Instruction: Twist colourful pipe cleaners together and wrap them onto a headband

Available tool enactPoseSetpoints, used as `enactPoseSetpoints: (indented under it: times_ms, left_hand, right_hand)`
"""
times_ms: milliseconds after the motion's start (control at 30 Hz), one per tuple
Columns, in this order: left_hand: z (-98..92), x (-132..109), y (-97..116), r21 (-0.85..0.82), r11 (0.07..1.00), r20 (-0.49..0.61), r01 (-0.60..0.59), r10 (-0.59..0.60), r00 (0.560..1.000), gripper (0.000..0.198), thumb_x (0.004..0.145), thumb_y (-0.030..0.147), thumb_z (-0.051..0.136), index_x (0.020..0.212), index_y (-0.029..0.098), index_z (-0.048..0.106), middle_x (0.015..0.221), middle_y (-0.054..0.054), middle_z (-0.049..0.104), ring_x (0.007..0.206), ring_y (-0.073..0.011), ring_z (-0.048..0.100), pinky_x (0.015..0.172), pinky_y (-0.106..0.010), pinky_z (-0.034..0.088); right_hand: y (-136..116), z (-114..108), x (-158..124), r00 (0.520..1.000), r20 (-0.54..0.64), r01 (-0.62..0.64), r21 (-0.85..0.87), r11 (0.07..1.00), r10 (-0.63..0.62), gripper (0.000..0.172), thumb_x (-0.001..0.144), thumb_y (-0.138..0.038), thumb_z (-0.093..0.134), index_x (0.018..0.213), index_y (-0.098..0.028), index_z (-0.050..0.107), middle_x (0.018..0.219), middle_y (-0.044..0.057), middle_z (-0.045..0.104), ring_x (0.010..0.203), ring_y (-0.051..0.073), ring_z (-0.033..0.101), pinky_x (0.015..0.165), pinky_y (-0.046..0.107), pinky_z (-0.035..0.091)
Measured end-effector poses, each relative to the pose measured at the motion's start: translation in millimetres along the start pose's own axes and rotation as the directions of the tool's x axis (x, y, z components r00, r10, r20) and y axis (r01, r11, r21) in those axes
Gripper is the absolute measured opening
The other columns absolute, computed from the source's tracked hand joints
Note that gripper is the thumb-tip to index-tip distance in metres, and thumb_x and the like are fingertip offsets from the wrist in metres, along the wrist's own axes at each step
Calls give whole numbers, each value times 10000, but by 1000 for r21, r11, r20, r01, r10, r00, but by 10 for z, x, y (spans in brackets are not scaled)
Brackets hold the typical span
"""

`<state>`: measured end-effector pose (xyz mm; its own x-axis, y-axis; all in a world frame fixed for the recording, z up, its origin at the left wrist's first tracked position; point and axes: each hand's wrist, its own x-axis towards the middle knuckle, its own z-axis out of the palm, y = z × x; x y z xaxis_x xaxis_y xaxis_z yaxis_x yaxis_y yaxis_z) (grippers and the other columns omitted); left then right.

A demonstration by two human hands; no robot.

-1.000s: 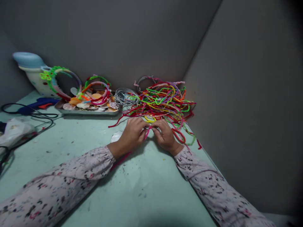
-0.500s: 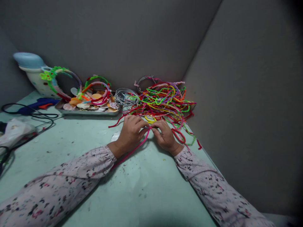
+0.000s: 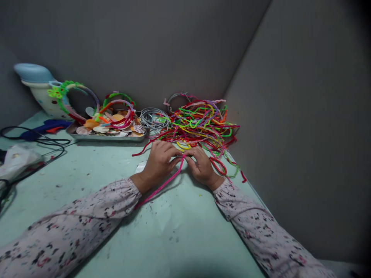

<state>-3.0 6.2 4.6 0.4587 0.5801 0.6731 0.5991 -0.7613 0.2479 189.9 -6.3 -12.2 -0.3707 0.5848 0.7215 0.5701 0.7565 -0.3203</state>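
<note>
Over the middle of the table, my left hand (image 3: 159, 162) and my right hand (image 3: 202, 165) meet almost fingertip to fingertip, both closed in a pinch. Between them runs a bright pink pipe cleaner (image 3: 162, 186), its top end at the fingertips and its long tail trailing down and left under my left wrist. A short bit of something thin and grey, like wire, shows at the left fingertips where the pink end crosses it. Most of it is hidden by the fingers. A red pipe cleaner loop (image 3: 218, 166) lies just beside my right hand.
A tangled pile of coloured pipe cleaners (image 3: 199, 119) lies at the back right, beside coiled grey wire (image 3: 155, 118). Left of these stands a metal tray (image 3: 108, 138) with shells and decorated hoops. A blue glue gun (image 3: 43, 129), black cable (image 3: 56, 157) and blue-lidded container (image 3: 43, 92) are farther left.
Both hands keep nearly the same place and pinch. The pink pipe cleaner's tail has shifted slightly, hanging a little lower below the left hand. The view has moved very slightly.
</note>
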Motion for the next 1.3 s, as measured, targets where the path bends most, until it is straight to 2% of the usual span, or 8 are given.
enactPoseSetpoints:
  times_ms: [400, 867, 1167, 1300]
  left_hand:
    - [12, -8, 2, -30, 999, 9, 16, -15, 1000, 161, 861, 363, 607, 843, 208, 643, 807, -18, 666, 825, -190, 550, 817, -362, 336]
    - [3, -5, 27, -157, 979, 52, 131, -125, 991, 131, 842, 322, 628, 802, 197, 639, 801, -9, 660, 819, -185, 558, 802, -352, 354]
    - [8, 1, 35, -230, 957, 52, 177, -169, 984, 245, 853, 418, 597, 758, 197, 646, 743, -3, 650, 753, -167, 561, 770, -342, 359]
    - [-10, 7, 80, -229, 953, 42, 197, -192, 980, 250, 857, 391, 587, 715, 188, 626, 724, -2, 645, 742, -162, 561, 790, -353, 369]
  right_hand:
    - [-5, -1, 4, 1000, 12, -4, -3, 1000, 4, 113, 919, -225, 464, 973, -218, 563, 911, 64, 639, 870, 213, 541, 805, 398, 448]
    - [-9, -5, 3, 1000, 19, 2, -17, 1000, -2, 101, 917, -227, 462, 962, -224, 552, 904, 65, 622, 873, 216, 547, 807, 399, 450]
    - [-4, 2, 4, 999, 32, 14, -28, 999, -13, 106, 915, -223, 462, 964, -226, 555, 899, 61, 620, 871, 215, 546, 805, 398, 450]
    - [-9, -3, 7, 999, 39, 19, -31, 999, -18, 105, 916, -221, 461, 965, -226, 553, 889, 63, 614, 886, 219, 550, 806, 402, 455]
